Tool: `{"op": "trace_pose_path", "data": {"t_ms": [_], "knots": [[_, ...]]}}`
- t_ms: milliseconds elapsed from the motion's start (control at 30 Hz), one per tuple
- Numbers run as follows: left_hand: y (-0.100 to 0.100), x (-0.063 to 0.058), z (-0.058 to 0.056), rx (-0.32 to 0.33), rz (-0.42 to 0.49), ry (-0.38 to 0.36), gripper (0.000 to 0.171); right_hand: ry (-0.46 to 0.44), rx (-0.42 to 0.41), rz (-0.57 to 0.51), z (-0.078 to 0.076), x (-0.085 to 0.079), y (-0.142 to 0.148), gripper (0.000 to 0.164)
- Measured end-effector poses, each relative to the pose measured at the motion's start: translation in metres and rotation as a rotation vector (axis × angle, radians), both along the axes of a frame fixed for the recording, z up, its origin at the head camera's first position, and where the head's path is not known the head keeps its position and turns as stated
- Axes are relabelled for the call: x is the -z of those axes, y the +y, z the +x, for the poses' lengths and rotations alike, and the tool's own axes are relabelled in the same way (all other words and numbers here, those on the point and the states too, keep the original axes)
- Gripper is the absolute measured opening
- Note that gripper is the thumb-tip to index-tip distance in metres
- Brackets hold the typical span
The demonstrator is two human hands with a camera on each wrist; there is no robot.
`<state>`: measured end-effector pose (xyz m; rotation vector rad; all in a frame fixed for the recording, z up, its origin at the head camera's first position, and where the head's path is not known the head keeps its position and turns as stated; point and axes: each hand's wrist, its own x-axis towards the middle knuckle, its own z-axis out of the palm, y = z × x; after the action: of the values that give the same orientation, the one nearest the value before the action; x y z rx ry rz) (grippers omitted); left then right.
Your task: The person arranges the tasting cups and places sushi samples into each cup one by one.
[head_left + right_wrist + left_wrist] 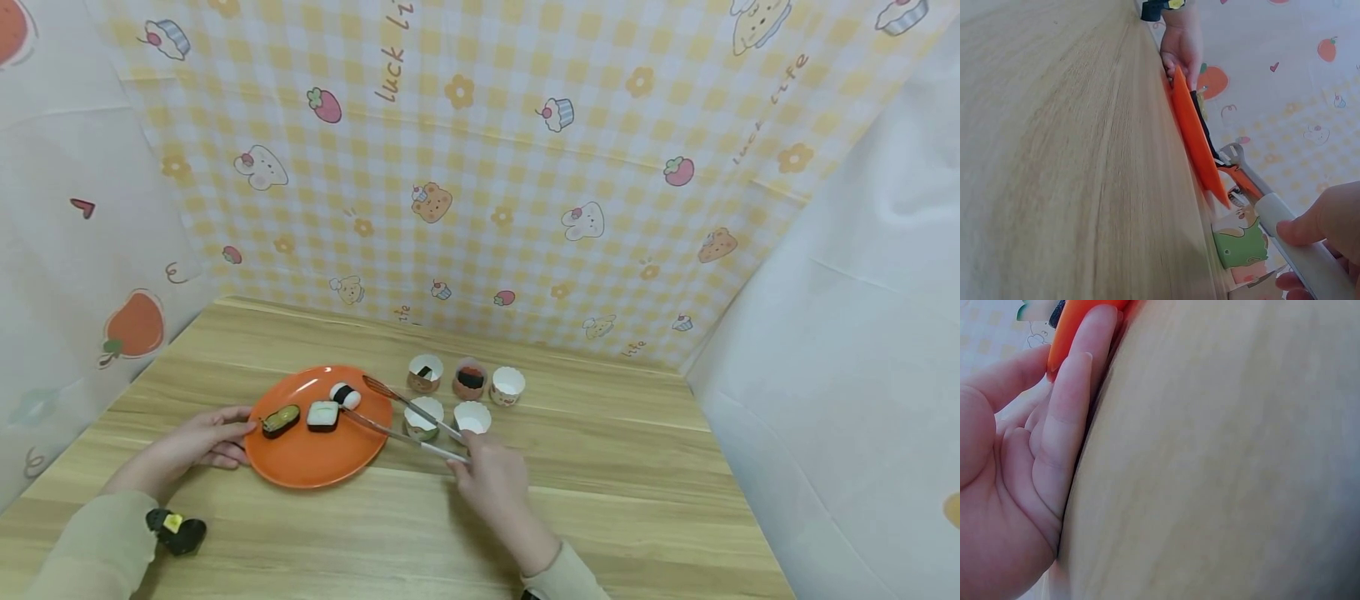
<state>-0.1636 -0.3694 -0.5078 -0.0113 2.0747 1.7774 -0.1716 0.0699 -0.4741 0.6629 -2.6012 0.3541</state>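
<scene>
Orange plate is lying left of the paper cups; left hand is pinching its left rim; black-banded sushi is sitting on the plate's far side, leftward and beyond the right hand; left fingers are lying nearer it; right hand, back uppermost, is gripping the tongs, which are running leftward and away; their tips are standing spread about the piece; contact and the piece's long axis are remaining unclear.

High head view facing forward and down, low sideways wrist views close-up, shared orange plate
</scene>
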Motion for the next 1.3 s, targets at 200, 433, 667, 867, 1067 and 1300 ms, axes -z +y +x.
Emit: {"op": "trace_pose_path", "data": {"t_ms": [200, 433, 667, 867, 1067, 1300], "knots": [[0.000, -0.001, 0.000, 0.010, 0.008, -0.012, 0.068, -0.004, -0.004, 0.005, -0.001, 0.002, -0.003, 0.032], [0.001, -0.001, 0.000, 0.005, -0.005, -0.014, 0.069, -0.023, -0.002, 0.008, -0.002, -0.001, -0.005, 0.030], [0.002, -0.002, 0.001, 0.001, -0.014, -0.005, 0.069, -0.055, -0.007, 0.021, -0.004, -0.005, -0.006, 0.028], [0.001, 0.000, 0.000, 0.014, 0.014, -0.007, 0.067, -0.039, -0.021, 0.027, -0.006, -0.006, -0.006, 0.030], [0.001, -0.001, 0.000, 0.005, 0.005, -0.017, 0.069, -0.032, -0.026, 0.025, -0.008, -0.009, -0.008, 0.032], [0.000, 0.000, -0.001, 0.004, 0.003, -0.014, 0.067, -0.046, -0.026, 0.044, -0.009, -0.012, -0.010, 0.033]]}}
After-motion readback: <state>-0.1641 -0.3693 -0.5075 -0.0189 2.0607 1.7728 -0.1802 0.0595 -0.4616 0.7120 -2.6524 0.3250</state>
